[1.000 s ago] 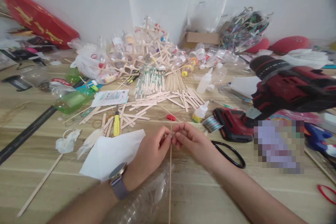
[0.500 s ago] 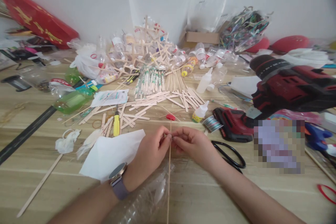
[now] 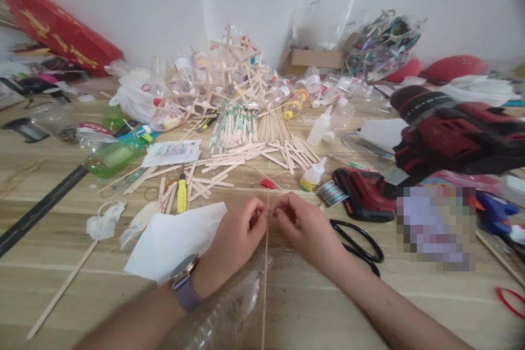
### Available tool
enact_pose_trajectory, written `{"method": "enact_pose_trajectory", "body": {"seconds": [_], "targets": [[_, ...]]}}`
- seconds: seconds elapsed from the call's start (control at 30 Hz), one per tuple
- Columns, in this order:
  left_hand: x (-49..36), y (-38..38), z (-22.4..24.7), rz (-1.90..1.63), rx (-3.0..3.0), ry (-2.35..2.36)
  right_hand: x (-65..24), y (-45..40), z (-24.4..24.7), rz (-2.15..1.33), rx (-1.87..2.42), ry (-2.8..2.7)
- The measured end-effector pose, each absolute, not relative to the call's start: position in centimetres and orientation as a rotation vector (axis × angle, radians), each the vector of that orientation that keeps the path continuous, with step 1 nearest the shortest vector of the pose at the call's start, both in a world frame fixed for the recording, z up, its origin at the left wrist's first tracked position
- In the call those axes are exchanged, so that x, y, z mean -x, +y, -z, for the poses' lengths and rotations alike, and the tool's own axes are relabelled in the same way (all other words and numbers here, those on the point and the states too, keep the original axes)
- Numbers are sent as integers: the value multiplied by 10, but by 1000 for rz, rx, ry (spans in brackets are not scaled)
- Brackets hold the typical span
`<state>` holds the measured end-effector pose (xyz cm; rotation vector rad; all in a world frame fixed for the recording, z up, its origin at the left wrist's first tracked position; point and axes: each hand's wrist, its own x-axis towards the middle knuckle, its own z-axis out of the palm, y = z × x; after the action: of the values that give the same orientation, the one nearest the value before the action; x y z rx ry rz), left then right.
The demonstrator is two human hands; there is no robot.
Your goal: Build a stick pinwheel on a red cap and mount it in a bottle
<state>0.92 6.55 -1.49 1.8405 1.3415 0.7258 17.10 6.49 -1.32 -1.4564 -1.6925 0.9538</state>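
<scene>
A thin wooden stick (image 3: 265, 279) runs upright through the middle of the head view, with a red piece (image 3: 268, 183) at its far end. My left hand (image 3: 241, 229) is closed on the stick, thumb and forefinger pinched at a small metal-looking ring (image 3: 268, 211). Just right of the stick, my right hand (image 3: 301, 224) has its fingers curled together near the ring; whether something small is between them is too small to tell. A clear plastic bottle (image 3: 225, 306) lies beneath my left forearm, partly hidden by it.
White paper (image 3: 172, 240) lies left of my hands, near a yellow screwdriver (image 3: 182, 194). Black-handled scissors (image 3: 361, 240) and a red drill (image 3: 459, 136) are on the right. Flat sticks (image 3: 229, 161), a glue bottle (image 3: 312, 176) and many plastic bottles lie beyond.
My right hand has moved slightly right, away from the ring and stick. My left hand keeps its pinch, and the stick's upper part has shifted slightly right.
</scene>
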Motion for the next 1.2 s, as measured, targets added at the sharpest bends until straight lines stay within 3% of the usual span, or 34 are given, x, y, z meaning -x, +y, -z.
{"method": "enact_pose_trajectory", "body": {"seconds": [0.27, 0.67, 0.97, 1.2], "targets": [[-7, 69, 11, -717, -1654, 1359, -177, 72, 16, -1035, 1414, -1576], [-2, 75, 12, -802, -1291, 1276, -173, 71, 16, -1545, 1109, -1060], [-8, 72, 15, -762, -1341, 1282, -165, 61, 17, -1602, 964, -1116], [-6, 72, 6, -802, -1410, 1336, -168, 59, 12, -1434, 1078, -1392]]}}
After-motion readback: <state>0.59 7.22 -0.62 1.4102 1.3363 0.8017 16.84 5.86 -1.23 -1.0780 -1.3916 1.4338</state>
